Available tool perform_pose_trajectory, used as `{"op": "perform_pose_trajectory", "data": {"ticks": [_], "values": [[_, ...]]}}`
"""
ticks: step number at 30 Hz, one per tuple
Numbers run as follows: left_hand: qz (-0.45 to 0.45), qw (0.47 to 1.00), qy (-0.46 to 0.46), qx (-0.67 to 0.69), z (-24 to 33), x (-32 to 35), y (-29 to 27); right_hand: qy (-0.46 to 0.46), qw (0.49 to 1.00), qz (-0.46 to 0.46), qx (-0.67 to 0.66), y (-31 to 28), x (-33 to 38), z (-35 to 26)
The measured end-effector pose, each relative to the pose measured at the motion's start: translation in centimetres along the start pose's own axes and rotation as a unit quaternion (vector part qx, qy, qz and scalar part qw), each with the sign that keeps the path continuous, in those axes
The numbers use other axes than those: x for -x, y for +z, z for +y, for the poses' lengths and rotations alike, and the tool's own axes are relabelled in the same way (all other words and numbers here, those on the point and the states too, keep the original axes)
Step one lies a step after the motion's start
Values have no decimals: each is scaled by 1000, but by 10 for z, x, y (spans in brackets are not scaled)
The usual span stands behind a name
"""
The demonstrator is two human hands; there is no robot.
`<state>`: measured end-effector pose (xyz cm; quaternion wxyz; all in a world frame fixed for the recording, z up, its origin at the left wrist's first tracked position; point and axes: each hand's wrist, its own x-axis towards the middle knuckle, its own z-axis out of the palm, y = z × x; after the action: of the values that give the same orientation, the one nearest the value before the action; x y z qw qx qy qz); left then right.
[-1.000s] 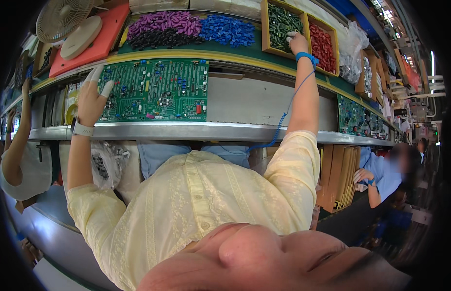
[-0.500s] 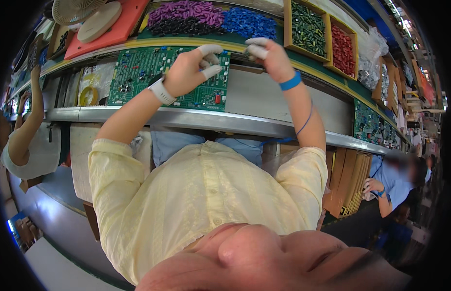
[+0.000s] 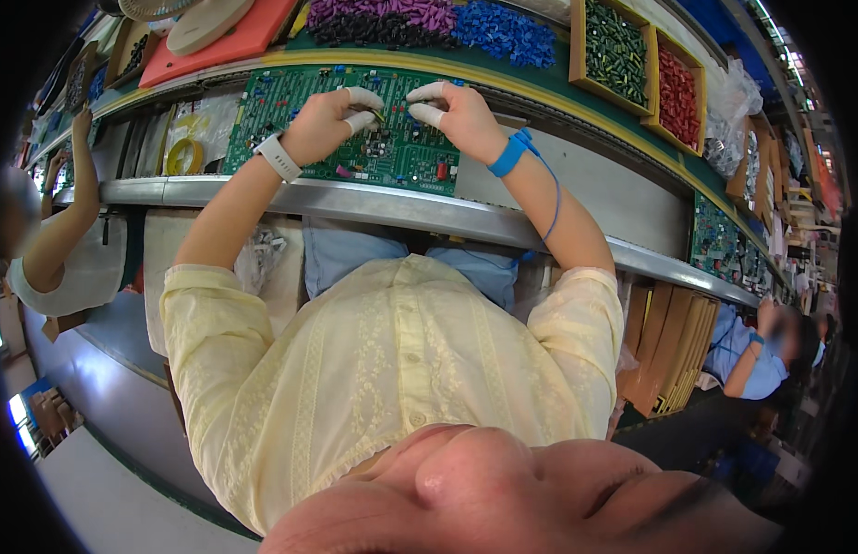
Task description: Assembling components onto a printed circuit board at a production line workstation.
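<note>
A green circuit board (image 3: 263, 125) carrying many small parts lies in front of me, and both my hands are over it. My left hand (image 3: 323, 125), with white finger covers and a white wristband, is closed in a pinch above the board's middle. A small green component (image 3: 380, 116) shows at its fingertips. Close by on the right, my right hand (image 3: 461, 118) also has white-covered fingers curled together over the board; what they hold, if anything, is hidden. A blue wrist strap (image 3: 512, 153) with a cord circles my right wrist.
Beyond the board lie piles of purple parts (image 3: 392, 13), black parts (image 3: 355, 35) and blue parts (image 3: 507, 35). Cardboard boxes hold green components (image 3: 616, 55) and red components (image 3: 678, 97). A metal rail (image 3: 383, 201) runs along the near side. Other people work left and right.
My right hand has come left and nearer, from beside the parts piles to over the board. My left hand has shifted slightly left, and a green component now shows at its fingertips.
</note>
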<state>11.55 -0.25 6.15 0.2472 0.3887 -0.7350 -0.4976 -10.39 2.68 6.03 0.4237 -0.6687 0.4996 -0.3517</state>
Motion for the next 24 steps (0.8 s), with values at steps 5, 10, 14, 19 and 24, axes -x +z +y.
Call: {"op": "perform_pose_trajectory", "data": {"ticks": [5,10,14,19,24], "values": [[9,993,38,-111,-6,2,-12,-38,993,13,109,7,-1,3],[-15,978,103,-182,-5,3,-10,-49,988,-16,142,11,-1,7],[-22,974,113,-196,-9,3,-3,-55,977,-51,197,13,-3,5],[-28,966,75,-244,-11,0,10,-119,945,-62,298,13,-4,8],[-14,953,123,-278,-10,0,16,-40,959,-71,270,10,-3,5]]}}
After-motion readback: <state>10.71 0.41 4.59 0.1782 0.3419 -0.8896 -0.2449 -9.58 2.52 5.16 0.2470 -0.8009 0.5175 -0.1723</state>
